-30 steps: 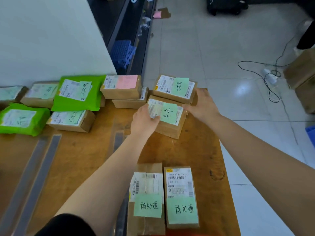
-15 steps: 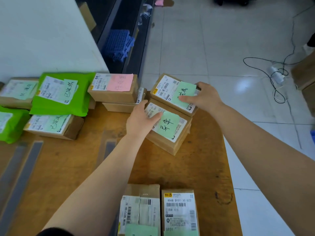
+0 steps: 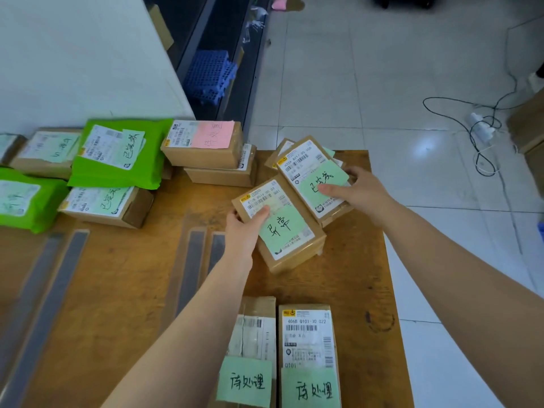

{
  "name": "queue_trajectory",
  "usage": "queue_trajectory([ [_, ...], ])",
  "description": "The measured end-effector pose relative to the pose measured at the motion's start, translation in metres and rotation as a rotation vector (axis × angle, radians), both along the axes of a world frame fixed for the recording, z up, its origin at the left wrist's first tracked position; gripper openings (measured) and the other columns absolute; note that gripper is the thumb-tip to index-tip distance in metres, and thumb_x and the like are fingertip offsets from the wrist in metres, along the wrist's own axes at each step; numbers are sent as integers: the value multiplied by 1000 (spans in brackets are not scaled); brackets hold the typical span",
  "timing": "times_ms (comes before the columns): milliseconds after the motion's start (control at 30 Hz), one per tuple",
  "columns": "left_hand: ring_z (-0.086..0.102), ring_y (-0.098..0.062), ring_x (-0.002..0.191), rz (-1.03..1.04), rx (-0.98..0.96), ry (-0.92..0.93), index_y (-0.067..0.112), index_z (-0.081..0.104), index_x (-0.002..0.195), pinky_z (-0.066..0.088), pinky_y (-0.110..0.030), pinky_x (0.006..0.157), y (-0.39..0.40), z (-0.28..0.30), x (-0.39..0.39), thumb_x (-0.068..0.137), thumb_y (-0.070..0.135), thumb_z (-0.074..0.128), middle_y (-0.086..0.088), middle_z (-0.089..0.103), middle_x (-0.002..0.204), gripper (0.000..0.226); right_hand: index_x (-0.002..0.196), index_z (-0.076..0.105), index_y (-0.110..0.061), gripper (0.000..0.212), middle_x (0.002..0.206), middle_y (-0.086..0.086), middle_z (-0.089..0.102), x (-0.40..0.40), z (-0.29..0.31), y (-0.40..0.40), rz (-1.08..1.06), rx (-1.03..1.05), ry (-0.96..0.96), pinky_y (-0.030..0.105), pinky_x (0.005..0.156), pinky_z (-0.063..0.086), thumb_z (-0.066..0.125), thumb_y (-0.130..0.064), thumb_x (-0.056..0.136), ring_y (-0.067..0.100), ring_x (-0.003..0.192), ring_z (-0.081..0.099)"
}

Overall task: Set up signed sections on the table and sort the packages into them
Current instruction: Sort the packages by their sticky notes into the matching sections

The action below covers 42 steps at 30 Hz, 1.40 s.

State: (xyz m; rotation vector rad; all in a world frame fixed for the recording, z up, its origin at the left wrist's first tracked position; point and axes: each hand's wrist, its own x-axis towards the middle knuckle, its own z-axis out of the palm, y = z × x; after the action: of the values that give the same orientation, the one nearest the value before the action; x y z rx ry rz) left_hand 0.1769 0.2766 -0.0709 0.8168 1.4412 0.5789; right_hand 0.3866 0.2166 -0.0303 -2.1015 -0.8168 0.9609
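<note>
I am mid-sort at the tabletop (image 3: 347, 284) far right corner: left hand (image 3: 244, 228) grip pinches the 异常-noted box (image 3: 282, 228), right hand (image 3: 357, 191) grip holds the 已完成 box (image 3: 315, 178), apparently lifted. Next, each needs carrying to its matching section.

Brown cardboard boxes (image 3: 279, 228) carry white barcode labels with black print; most bear pale green notes (image 3: 282, 228) handwritten in black, and one box has a pink note (image 3: 212, 134). Two bags (image 3: 117, 154) are bright green. The table (image 3: 338, 278) is orange-brown wood with grey strips (image 3: 59, 275). The floor (image 3: 382, 69) is glossy white tile, crossed by a black cable (image 3: 459, 119); a crate (image 3: 210, 75) is blue.
</note>
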Motion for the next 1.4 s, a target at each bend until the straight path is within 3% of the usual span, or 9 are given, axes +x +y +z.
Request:
queue_trajectory([
  [200,59,-9,94,-82,240,166,21,33,138,48,-19,67,0,12,-5,80,25,71,2,55,129,69,117,50,-21,60,105,-3,64,-6,-1,-28,-216,154,222,30,71,56,78,-40,68,12,87,66],
  [433,48,-20,125,-282,500,337,24,30,140,44,-32,92,34,34,23,79,36,70,2,42,143,74,109,58,-16,42,99,-1,71,20,15,-14,-332,257,322,39,86,55,74,-35,75,15,90,69],
  [500,54,-13,115,-357,538,330,23,31,141,42,-19,82,44,39,36,80,35,68,2,42,143,72,100,60,-18,32,98,0,72,28,14,-6,-323,247,332,40,89,53,73,-37,77,17,92,68],
  [600,49,6,64,-502,584,446,22,30,141,34,-3,50,63,40,56,82,36,66,2,48,136,71,104,60,-15,35,99,1,72,40,8,6,-341,243,395,39,91,52,70,-37,79,18,94,68],
  [767,51,-4,66,-655,387,569,13,29,139,36,-15,53,90,30,79,84,39,63,-4,55,120,70,111,62,-13,39,99,2,73,60,-11,19,-350,232,605,36,85,54,69,-36,81,17,93,69],
  [867,48,-5,55,-663,286,604,13,47,99,31,-17,43,99,26,87,84,42,62,4,55,81,36,106,64,-17,33,98,0,74,65,-20,24,-282,205,660,33,78,56,69,-37,80,16,96,69],
  [967,57,-11,58,-620,202,556,15,50,83,38,-20,47,103,24,94,82,43,64,1,58,72,32,107,64,-20,33,101,1,73,66,-26,26,-263,210,741,41,81,55,70,-37,78,18,97,68],
  [1100,63,-22,94,-423,194,231,17,44,110,55,-36,80,100,29,107,76,24,74,-6,61,107,47,114,60,-18,35,109,4,71,62,-27,23,-287,272,855,44,86,53,66,-31,82,21,101,67],
  [1400,50,-13,118,-220,444,-130,25,11,146,46,-35,97,61,70,100,78,20,73,-1,35,147,91,114,59,-18,45,109,4,71,37,17,-4,-369,540,1010,43,82,55,70,-33,72,22,104,66],
])
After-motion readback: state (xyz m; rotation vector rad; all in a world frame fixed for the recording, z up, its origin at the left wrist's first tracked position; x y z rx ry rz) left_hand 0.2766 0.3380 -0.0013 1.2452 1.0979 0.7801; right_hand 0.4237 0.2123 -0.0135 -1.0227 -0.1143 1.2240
